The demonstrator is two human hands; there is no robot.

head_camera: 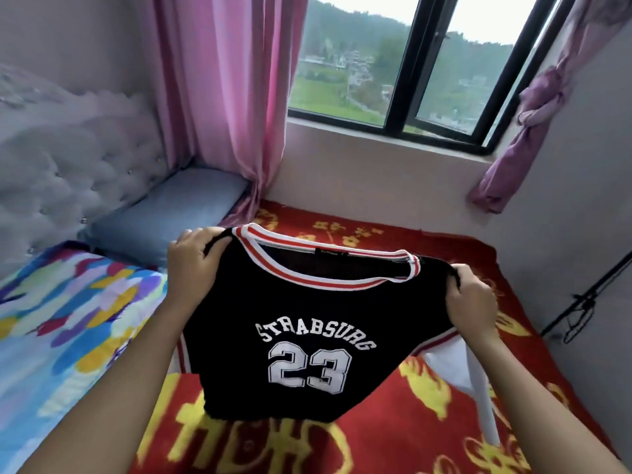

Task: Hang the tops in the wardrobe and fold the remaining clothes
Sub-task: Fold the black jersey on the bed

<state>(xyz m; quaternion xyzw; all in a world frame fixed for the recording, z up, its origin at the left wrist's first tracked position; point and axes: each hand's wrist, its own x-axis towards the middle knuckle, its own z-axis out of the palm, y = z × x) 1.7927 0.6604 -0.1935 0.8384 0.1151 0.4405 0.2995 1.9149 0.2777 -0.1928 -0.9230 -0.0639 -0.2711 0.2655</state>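
A black jersey [307, 313] with a red-and-white striped collar, white lettering and the number 23 hangs spread above the bed. My left hand [191, 258] grips its left shoulder. My right hand [472, 299] grips its right shoulder. The jersey's hem droops onto the red blanket [427, 422]. A white garment [458, 367] lies on the blanket under my right forearm, partly hidden by the jersey.
The red blanket with yellow patterns covers the bed. A colourful quilt [68, 319] lies at the left, a blue pillow [171, 213] against the tufted headboard [68, 159]. Pink curtains [222, 97] flank a window. A black stand [588, 295] leans by the right wall.
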